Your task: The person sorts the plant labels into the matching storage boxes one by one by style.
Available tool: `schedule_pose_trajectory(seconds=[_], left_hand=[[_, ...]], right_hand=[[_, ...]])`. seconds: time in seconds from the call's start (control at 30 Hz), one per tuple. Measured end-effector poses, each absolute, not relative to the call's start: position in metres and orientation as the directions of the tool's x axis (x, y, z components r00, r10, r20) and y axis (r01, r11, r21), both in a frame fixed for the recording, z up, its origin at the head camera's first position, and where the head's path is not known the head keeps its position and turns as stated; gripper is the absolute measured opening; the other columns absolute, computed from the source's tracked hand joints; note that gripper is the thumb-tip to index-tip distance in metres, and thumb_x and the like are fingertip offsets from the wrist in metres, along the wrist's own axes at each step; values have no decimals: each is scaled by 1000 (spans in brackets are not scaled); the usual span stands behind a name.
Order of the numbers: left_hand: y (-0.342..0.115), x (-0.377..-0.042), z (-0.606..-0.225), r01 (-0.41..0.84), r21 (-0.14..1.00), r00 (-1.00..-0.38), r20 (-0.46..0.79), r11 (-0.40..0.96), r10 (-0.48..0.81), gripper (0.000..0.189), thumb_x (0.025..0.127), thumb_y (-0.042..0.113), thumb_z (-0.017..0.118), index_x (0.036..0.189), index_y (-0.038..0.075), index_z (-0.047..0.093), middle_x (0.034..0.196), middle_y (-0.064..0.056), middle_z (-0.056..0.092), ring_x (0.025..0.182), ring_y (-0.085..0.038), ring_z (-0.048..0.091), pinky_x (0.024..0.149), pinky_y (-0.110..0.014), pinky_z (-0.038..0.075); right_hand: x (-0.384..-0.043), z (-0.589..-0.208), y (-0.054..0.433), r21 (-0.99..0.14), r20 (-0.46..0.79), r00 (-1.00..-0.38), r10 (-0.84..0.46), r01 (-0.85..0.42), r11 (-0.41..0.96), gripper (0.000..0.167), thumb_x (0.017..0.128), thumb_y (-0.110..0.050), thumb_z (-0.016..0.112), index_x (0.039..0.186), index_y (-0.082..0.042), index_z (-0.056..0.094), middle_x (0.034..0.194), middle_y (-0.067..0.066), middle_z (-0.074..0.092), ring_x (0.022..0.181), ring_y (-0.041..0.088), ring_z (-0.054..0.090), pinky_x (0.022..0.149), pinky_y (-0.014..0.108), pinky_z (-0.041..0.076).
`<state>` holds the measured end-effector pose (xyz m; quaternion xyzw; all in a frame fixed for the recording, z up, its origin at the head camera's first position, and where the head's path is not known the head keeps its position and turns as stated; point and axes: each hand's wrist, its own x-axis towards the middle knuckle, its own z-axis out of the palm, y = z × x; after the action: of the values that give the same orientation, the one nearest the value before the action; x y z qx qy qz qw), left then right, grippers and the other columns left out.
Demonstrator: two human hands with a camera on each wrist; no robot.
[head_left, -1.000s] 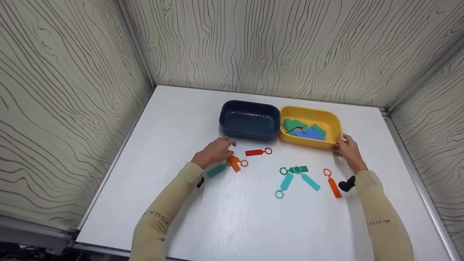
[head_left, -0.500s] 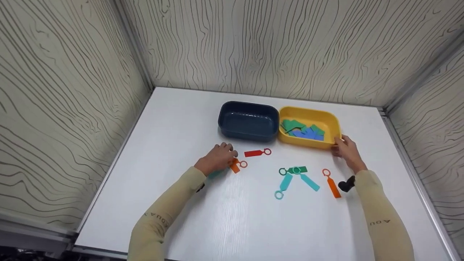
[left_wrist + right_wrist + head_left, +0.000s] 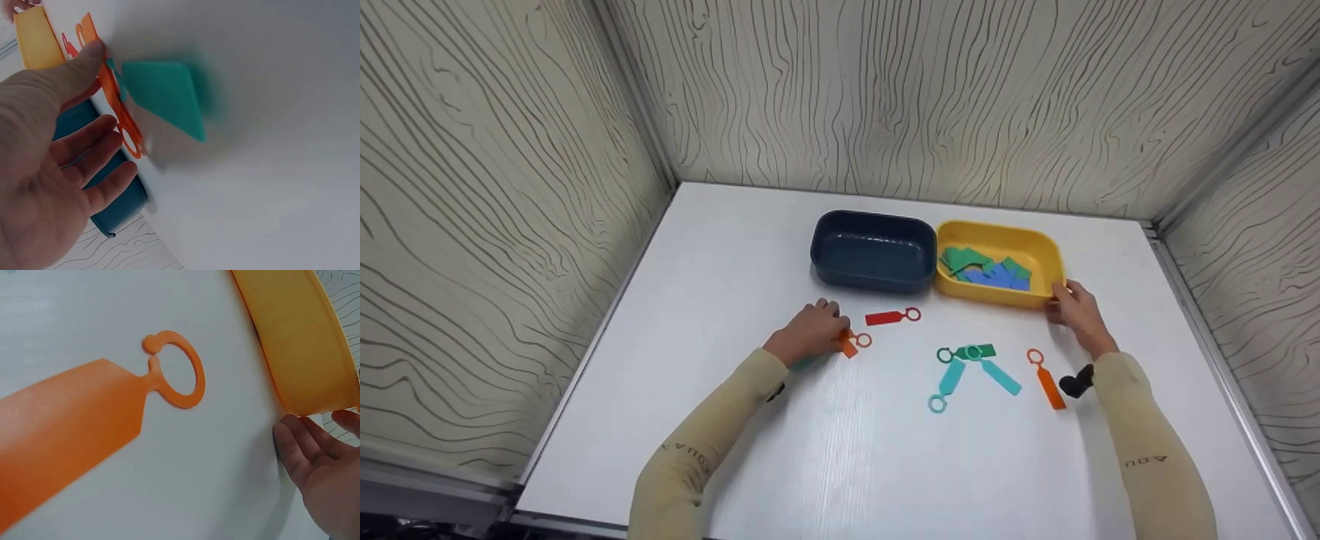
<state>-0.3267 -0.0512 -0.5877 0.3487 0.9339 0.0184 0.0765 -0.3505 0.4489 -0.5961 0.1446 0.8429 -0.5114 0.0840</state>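
Observation:
Over the left part of the white table, my left hand (image 3: pixel 814 330) pinches orange ring-ended tags (image 3: pixel 112 95) between thumb and forefinger, the other fingers spread loosely. Two orange tags overlap there, one ring (image 3: pixel 864 340) showing past the fingertips. Beside them a teal tag (image 3: pixel 163 93) lies partly under the hand, mostly hidden in the head view. At the yellow bin (image 3: pixel 997 295), my right hand (image 3: pixel 1078 311) grips the near right corner, thumb by the rim and fingers against the outer wall. Green and blue pieces (image 3: pixel 997 275) lie inside that bin.
A navy bin (image 3: pixel 874 280) stands against the yellow bin's left side. In front lie a red tag (image 3: pixel 885 318), a green tag (image 3: pixel 981 350), two teal tags (image 3: pixel 1000 377) and an orange tag (image 3: pixel 1051 388) near the right wrist. Patterned walls (image 3: pixel 870 97) enclose the table.
My left hand has moved slightly right and its fingers have closed in on the orange tags, covering more of them. The right hand stays at the yellow bin's corner.

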Motion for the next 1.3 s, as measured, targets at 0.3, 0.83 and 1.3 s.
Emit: schedule_pose_trajectory(seconds=[0.3,0.83,1.3], left_hand=[[-50,-326,-588,641,62,-757,-114,765,643,23,94,33,66,105,12,66,98,-7,59,88,-22,48,75,-36,46],[-46,-325,-587,596,131,-769,-192,792,610,22,95,29,66,110,13,64,95,-6,60,84,-20,50,77,-33,48],[-36,-330,-579,569,185,-776,-203,801,598,17,99,17,58,113,16,67,97,-5,63,84,-19,54,82,-33,51]], right_hand=[[-351,-595,449,-824,-327,-930,171,369,431,82,98,-64,30,156,-8,14,136,15,46,112,20,55,88,21,52],[-350,-597,447,-831,-303,-938,167,346,435,75,101,-56,31,154,-5,18,132,15,48,106,18,59,86,21,53],[-351,-595,448,-833,-306,-939,157,344,432,77,101,-57,29,156,-5,15,141,20,43,110,19,56,85,19,52]])
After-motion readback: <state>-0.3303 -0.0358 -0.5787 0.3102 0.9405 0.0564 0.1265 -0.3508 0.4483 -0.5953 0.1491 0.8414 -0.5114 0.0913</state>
